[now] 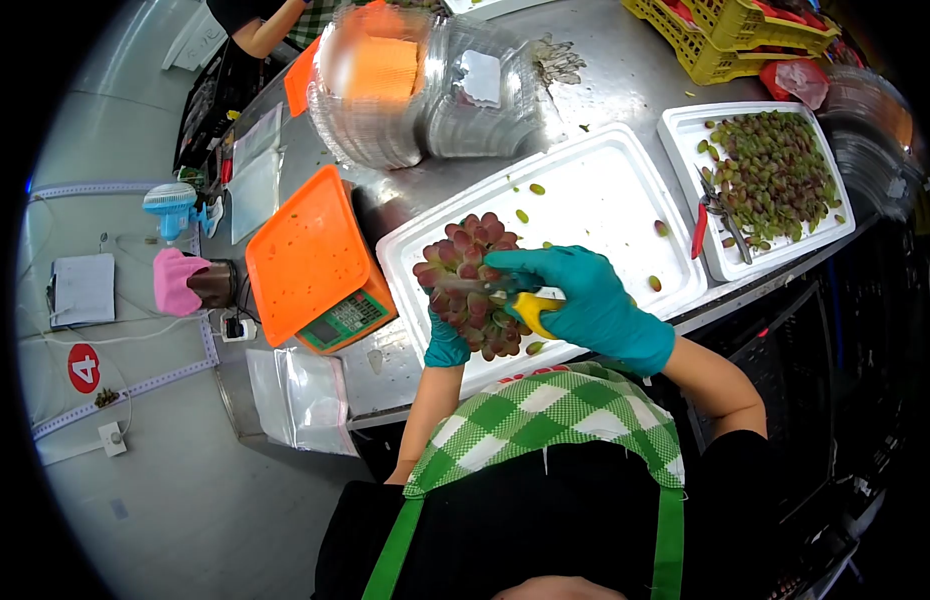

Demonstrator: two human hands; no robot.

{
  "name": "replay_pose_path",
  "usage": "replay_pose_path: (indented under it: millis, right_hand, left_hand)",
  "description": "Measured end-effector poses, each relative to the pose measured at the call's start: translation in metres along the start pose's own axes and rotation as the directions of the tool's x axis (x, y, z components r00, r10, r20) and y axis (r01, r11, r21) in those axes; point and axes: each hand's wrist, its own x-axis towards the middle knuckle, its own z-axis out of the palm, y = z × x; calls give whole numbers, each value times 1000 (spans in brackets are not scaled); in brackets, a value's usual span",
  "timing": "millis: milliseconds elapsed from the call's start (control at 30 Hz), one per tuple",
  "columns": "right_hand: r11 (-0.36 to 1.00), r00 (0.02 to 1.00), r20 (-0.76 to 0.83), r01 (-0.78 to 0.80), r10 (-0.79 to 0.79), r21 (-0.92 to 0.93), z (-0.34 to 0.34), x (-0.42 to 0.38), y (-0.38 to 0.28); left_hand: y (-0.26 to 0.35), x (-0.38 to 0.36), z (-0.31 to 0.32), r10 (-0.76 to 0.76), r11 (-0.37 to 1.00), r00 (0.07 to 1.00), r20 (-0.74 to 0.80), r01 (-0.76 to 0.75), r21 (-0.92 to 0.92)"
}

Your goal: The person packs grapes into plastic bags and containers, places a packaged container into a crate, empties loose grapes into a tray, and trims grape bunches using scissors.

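Note:
My left hand (446, 343), in a teal glove, is closed around the underside of a reddish-green succulent (490, 338); its fingers are mostly hidden under the leaves. In my right hand (595, 312), also gloved, are yellow-handled snips (532, 310), their blades pointing left into the rosette. Both hands are over the near part of a white foam tray (615, 180). Several loose leaves (537, 188) lie scattered in that tray.
An orange-topped scale (310, 262) stands left of the tray. At right, a second foam tray (675, 135) holds many leaves (780, 170) and red-handled pruners (699, 230). Stacked clear plastic containers (485, 110) and yellow crates (710, 60) are farther back. Another person's arm (270, 30) shows at top left.

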Motion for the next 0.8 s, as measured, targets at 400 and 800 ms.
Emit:
replay_pose_path:
  millis: [400,800]
  right_hand:
    - [862,837,378,-198,396,-466,-51,-4,-2]
    - [746,550,543,-252,634,-616,-69,29,-20]
  left_hand:
    - [9,-7,-8,77,996,994,-75,-73,44]
    - [7,-8,-7,64,996,996,-62,-61,58]
